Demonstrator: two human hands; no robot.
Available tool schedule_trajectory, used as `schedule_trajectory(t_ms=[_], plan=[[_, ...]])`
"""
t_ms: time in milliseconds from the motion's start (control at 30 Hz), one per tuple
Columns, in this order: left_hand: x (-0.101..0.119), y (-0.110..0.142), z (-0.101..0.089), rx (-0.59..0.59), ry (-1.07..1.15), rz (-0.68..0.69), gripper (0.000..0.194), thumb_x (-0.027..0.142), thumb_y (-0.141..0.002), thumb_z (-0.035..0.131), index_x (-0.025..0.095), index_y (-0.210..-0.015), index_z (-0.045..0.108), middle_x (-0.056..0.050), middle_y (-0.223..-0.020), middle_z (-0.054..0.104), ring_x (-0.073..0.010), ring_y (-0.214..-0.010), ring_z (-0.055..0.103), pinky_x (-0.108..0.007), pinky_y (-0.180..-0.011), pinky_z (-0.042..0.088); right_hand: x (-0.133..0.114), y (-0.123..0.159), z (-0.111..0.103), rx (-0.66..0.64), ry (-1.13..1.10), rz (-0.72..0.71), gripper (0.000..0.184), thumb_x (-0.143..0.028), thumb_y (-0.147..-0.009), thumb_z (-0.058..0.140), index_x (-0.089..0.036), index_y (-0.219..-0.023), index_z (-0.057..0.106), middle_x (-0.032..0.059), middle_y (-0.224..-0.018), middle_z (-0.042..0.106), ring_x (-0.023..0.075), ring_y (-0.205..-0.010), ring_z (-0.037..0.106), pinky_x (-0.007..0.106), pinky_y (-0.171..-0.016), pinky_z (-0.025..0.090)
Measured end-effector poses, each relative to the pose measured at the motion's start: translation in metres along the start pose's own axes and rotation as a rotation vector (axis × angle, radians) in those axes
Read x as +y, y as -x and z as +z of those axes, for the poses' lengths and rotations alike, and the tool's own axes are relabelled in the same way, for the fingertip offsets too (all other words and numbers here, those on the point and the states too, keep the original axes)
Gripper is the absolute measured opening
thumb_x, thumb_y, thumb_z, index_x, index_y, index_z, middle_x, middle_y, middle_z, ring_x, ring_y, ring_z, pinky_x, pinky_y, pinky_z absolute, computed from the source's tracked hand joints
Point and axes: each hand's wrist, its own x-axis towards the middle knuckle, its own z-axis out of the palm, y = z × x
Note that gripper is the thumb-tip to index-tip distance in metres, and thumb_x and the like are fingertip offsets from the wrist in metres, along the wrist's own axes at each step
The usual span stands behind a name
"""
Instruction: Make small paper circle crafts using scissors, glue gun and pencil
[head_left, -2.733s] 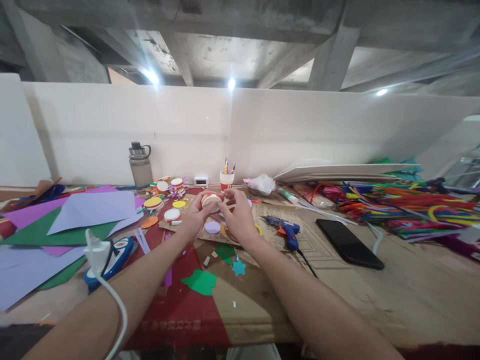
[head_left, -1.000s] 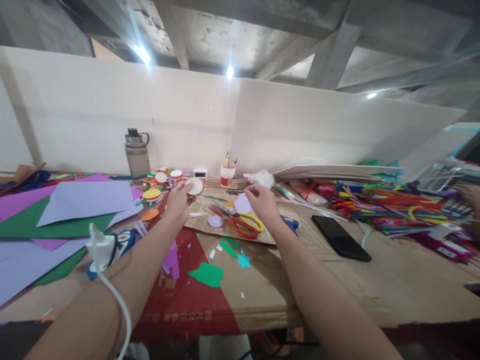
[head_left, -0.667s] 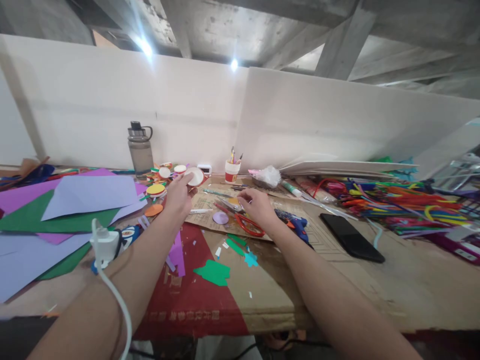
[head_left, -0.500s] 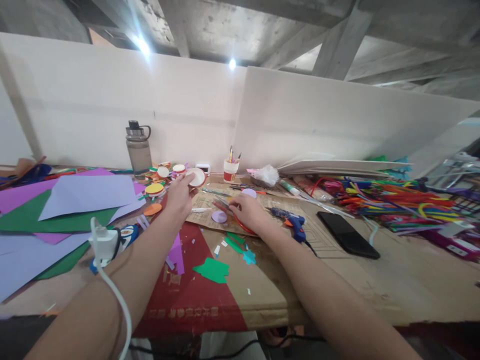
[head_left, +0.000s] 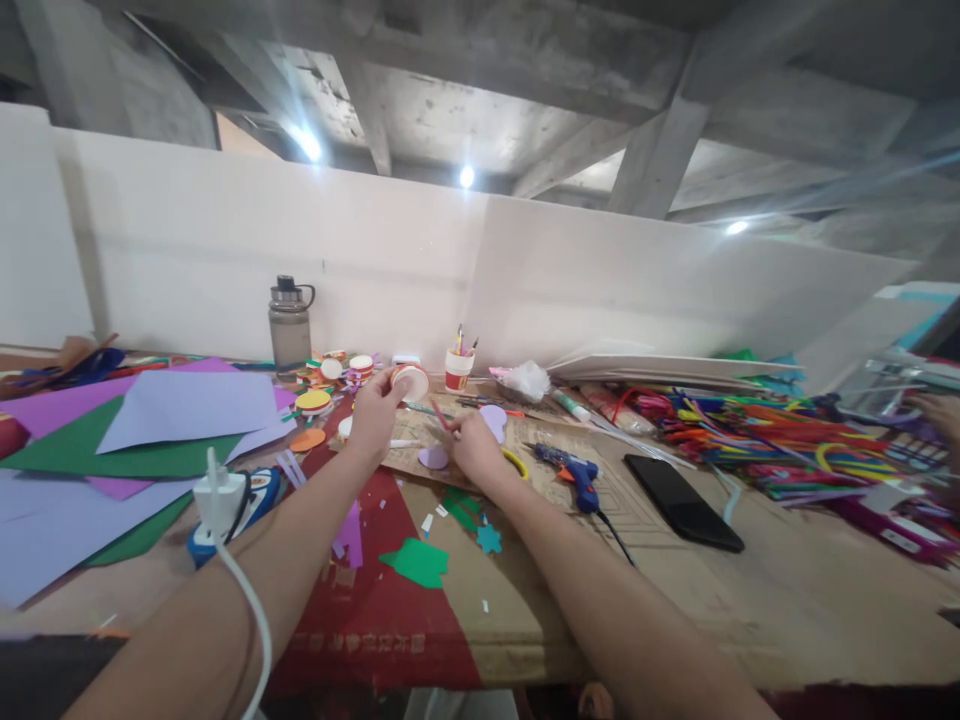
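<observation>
My left hand (head_left: 373,415) is closed on the edge of a round white piece with a red rim (head_left: 411,384), its flat face turned toward me. To its right, my right hand (head_left: 477,448) is closed around scissors; a yellow handle loop (head_left: 516,463) shows beside the palm and a thin reddish part (head_left: 438,412) sticks out past the fingers. The rest of the scissors is hidden by the hand. Lilac paper circles lie on both sides of this hand, one on the left (head_left: 433,457) and one behind (head_left: 493,420). Green paper scraps (head_left: 417,563) and a teal star (head_left: 489,539) lie nearer me.
Coloured sheets (head_left: 187,410), a power strip (head_left: 262,497) and a bottle (head_left: 289,330) are on the left. A glue gun (head_left: 574,470), phone (head_left: 682,502) and pipe cleaners (head_left: 765,430) lie right. A paper cup (head_left: 459,370) stands behind. Another person's hand (head_left: 941,415) shows far right.
The view has tilted up a little. My right hand has turned, so the yellow handle loop shows and the silver blades no longer do. My left hand still holds the round piece.
</observation>
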Motion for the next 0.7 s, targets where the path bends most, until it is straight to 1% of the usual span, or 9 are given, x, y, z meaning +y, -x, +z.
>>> schedule_trajectory(t_ms=[100,133,267,300,367,433,500,600,700], plan=[[0.003,-0.001,-0.001,-0.008,0.013,0.056,0.030,0.035,-0.071,0.071,0.018,-0.096,0.070,-0.002,-0.089,0.068,-0.0139,-0.077,0.058,-0.022,-0.063,0.041,0.003,-0.004,-0.012,0.088,-0.186,0.035,0.017,-0.023,-0.089,0.046,-0.017,-0.095,0.060,0.0081,-0.087,0.066,0.0185,-0.077,0.063,0.030,-0.069,0.049],[0.004,-0.001,0.000,-0.019,0.013,0.071,0.030,0.036,-0.072,0.071,0.018,-0.096,0.069,-0.002,-0.089,0.068,-0.0143,-0.078,0.058,-0.022,-0.064,0.042,0.003,-0.004,-0.017,0.123,-0.345,0.056,0.017,-0.025,-0.088,0.047,-0.018,-0.098,0.059,0.0056,-0.082,0.066,0.0173,-0.070,0.061,0.029,-0.064,0.048],[0.004,0.004,0.003,-0.099,-0.008,0.089,0.028,0.034,-0.074,0.070,0.018,-0.096,0.070,-0.003,-0.090,0.069,-0.0145,-0.081,0.058,-0.023,-0.071,0.043,0.001,0.000,-0.041,0.178,-0.859,0.079,0.052,-0.025,-0.078,0.056,-0.022,-0.128,0.043,-0.0065,-0.064,0.058,0.0124,-0.050,0.050,0.024,-0.051,0.041],[0.004,0.007,0.005,-0.111,-0.011,0.081,0.028,0.034,-0.074,0.071,0.017,-0.096,0.070,-0.003,-0.089,0.069,-0.0143,-0.080,0.058,-0.023,-0.070,0.043,-0.001,0.001,-0.047,0.176,-0.937,0.077,0.051,-0.025,-0.077,0.056,-0.023,-0.127,0.045,-0.0073,-0.063,0.057,0.0111,-0.047,0.047,0.024,-0.049,0.039],[0.004,0.011,0.009,-0.114,0.004,0.040,0.027,0.033,-0.072,0.072,0.017,-0.093,0.071,-0.003,-0.088,0.069,-0.0137,-0.078,0.058,-0.022,-0.067,0.043,-0.004,0.003,-0.056,0.166,-1.094,0.078,0.032,-0.027,-0.076,0.054,-0.020,-0.107,0.059,-0.0053,-0.063,0.056,0.0093,-0.045,0.044,0.024,-0.047,0.038],[0.004,0.015,0.013,-0.098,0.054,-0.044,0.028,0.033,-0.069,0.074,0.016,-0.091,0.071,-0.003,-0.085,0.068,-0.0129,-0.074,0.058,-0.021,-0.060,0.043,-0.007,0.003,-0.063,0.158,-1.238,0.068,0.022,-0.030,-0.077,0.053,-0.019,-0.094,0.063,-0.0017,-0.068,0.060,0.0105,-0.052,0.050,0.025,-0.052,0.042],[0.004,0.018,0.015,-0.066,0.122,-0.164,0.028,0.032,-0.067,0.075,0.015,-0.089,0.070,-0.003,-0.082,0.067,-0.0120,-0.069,0.058,-0.020,-0.054,0.042,-0.010,0.003,-0.067,0.143,-1.336,0.028,0.024,-0.031,-0.079,0.052,-0.020,-0.097,0.063,0.0014,-0.078,0.065,0.0141,-0.066,0.059,0.028,-0.060,0.046],[0.004,0.018,0.017,0.007,0.228,-0.349,0.026,0.024,-0.063,0.076,0.014,-0.086,0.067,-0.002,-0.077,0.066,-0.0110,-0.062,0.058,-0.020,-0.051,0.045,-0.013,0.005,-0.067,0.157,-1.324,-0.062,0.031,-0.024,-0.075,0.060,-0.023,-0.106,0.059,0.0015,-0.090,0.067,0.0161,-0.085,0.062,0.028,-0.071,0.048],[0.004,0.015,0.016,0.081,0.306,-0.480,0.024,0.017,-0.063,0.074,0.014,-0.085,0.065,-0.001,-0.073,0.066,-0.0104,-0.056,0.059,-0.021,-0.048,0.047,-0.017,0.010,-0.065,0.233,-1.214,-0.067,0.033,-0.023,-0.072,0.069,-0.024,-0.102,0.056,-0.0016,-0.086,0.065,0.0135,-0.080,0.061,0.026,-0.070,0.046]])
